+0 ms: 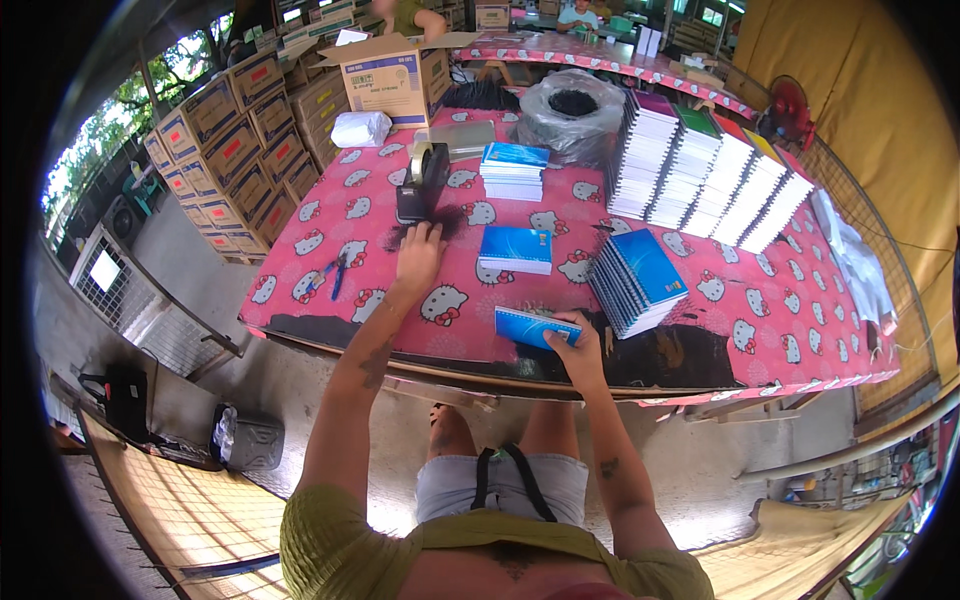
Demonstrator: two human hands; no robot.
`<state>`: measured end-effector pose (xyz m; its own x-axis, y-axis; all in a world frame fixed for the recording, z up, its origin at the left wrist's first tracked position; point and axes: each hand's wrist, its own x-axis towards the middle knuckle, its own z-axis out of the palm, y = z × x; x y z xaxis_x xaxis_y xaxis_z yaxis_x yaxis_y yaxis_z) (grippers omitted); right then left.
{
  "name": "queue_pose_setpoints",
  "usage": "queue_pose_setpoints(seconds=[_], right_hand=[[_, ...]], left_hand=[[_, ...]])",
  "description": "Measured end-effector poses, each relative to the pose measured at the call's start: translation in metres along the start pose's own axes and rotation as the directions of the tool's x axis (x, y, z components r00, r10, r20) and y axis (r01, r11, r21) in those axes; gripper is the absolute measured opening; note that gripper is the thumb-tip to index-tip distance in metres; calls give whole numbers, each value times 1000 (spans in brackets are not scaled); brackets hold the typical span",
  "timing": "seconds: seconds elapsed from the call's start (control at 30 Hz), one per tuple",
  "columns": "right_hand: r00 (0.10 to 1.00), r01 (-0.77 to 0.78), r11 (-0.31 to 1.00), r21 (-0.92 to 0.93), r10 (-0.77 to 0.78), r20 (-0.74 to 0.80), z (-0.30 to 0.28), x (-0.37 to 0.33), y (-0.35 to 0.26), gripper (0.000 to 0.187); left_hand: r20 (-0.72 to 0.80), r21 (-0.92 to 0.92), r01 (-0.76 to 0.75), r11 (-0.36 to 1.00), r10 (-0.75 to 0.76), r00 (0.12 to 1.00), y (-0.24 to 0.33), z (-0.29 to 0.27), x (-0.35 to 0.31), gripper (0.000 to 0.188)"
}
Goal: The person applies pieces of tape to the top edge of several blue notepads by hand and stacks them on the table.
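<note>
Pink cartoon-print tablecloth (700,330), warehouse behind. Right hand (578,345) fingers curl around a blue notebook (530,326) at the near table edge; left hand (418,255) fingers spread flat by the tape dispenser (425,180). Grip the spine squarely; keep stacks (640,280) clear.

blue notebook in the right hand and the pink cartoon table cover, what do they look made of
Blue spiral notebook, held by the right hand: apparently glossy card cover over white paper pages, with a wire coil along its upper edge. Pink cartoon-print table cover: probably plastic or oilcloth sheet, since it lies smooth with a slight sheen; fabric cannot be ruled out.
</note>
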<state>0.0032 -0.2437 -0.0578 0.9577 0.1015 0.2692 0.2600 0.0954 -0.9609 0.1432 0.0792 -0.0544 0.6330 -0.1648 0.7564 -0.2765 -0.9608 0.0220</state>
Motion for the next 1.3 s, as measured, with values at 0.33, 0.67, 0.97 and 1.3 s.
queue_pose_setpoints(seconds=[0.33,0.67,0.97,1.3], right_hand=[[996,-72,997,34,70,56,-6,4,7,26],[994,19,999,-35,-15,109,8,11,1,28],[995,-7,999,-39,11,98,6,10,9,28],[995,-11,1000,-19,13,100,6,12,9,27]], left_hand=[[145,90,-18,996,5,989,8,0,1,22],[311,-665,355,657,-188,932,70,-81,-49,20],[231,-744,299,598,-190,954,109,-114,-56,22],[198,-698,240,675,-141,970,100,-105,-50,22]])
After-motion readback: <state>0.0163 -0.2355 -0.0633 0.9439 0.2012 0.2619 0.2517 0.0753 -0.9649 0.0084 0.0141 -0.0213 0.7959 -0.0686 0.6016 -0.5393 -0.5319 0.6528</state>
